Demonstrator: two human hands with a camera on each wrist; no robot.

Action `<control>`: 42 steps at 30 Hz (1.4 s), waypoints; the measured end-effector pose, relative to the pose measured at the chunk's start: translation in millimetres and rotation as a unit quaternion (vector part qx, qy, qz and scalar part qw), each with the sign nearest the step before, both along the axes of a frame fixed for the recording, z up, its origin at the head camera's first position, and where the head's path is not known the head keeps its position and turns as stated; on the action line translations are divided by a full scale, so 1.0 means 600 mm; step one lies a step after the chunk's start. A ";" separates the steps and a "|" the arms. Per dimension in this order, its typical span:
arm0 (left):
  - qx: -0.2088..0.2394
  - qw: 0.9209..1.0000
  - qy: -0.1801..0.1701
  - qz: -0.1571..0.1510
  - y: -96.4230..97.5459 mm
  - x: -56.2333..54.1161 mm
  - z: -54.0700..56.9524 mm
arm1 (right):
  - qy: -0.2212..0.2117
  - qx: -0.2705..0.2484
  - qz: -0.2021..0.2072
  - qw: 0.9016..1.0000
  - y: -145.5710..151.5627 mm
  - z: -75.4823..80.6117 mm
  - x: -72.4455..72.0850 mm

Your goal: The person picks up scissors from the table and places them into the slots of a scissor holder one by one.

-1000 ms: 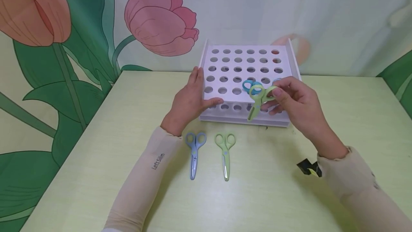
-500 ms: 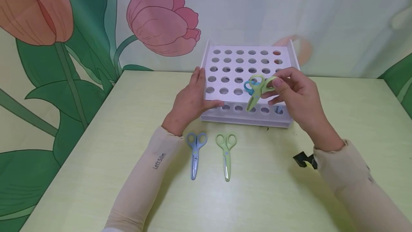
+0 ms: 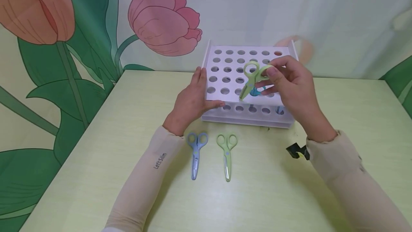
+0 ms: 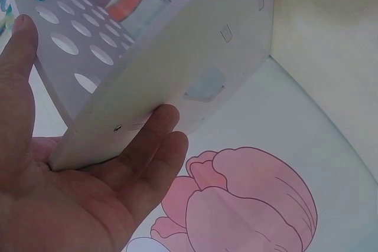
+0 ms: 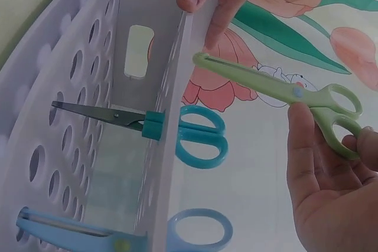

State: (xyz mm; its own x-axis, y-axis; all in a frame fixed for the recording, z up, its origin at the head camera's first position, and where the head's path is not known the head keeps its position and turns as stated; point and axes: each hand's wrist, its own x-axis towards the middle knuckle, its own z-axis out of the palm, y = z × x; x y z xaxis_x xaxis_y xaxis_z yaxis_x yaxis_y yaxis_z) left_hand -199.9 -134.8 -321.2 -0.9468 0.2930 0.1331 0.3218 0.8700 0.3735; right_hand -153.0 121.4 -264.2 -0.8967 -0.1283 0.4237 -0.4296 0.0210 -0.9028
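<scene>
My left hand point(image 3: 191, 99) holds the near left corner of a white rack point(image 3: 231, 97) with rows of round holes. In the left wrist view its thumb lies at the holed panel's edge, and the fingers press the outer side wall. Between thumb and fingers of my right hand point(image 3: 294, 88), a pair of green scissors point(image 3: 251, 80) is pinched by a handle loop, above the rack and apart from it, blades slanting down. Teal scissors point(image 5: 155, 125) and light blue scissors point(image 5: 82, 237) stand through rack holes, handles on top; in the head view my right hand partly covers them.
Blue scissors point(image 3: 195, 153) and another pair of green scissors point(image 3: 227, 155) lie on the table point(image 3: 257, 203) in front of the rack. A black object point(image 3: 294, 150) sits by the right sleeve. Behind hangs a flower-print curtain point(image 3: 251, 10).
My right hand has risen and moved left and away from me, carrying the green scissors from the rack's front edge to over its holes. The left hand keeps its hold.
</scene>
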 end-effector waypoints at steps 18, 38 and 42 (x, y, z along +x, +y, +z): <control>-0.009 1.000 0.008 0.001 0.000 -0.002 -0.002 | -0.001 0.007 0.011 1.000 -0.023 -0.005 -0.028; -0.012 1.000 0.009 0.000 0.000 0.000 0.000 | 0.010 -0.005 0.021 1.000 -0.041 -0.012 -0.044; -0.013 1.000 0.011 -0.001 0.001 -0.001 -0.001 | 0.007 0.020 0.019 1.000 -0.046 -0.013 -0.045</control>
State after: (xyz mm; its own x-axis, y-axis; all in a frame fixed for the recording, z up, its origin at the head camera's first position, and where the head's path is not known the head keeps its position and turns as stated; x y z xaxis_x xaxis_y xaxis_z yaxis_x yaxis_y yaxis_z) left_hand -200.5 -134.5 -322.0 -0.9428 0.2996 0.1464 0.3324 0.8787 0.3426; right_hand -180.3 93.9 -272.2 -0.8850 -0.1796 0.4296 -0.4430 0.0405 -0.8956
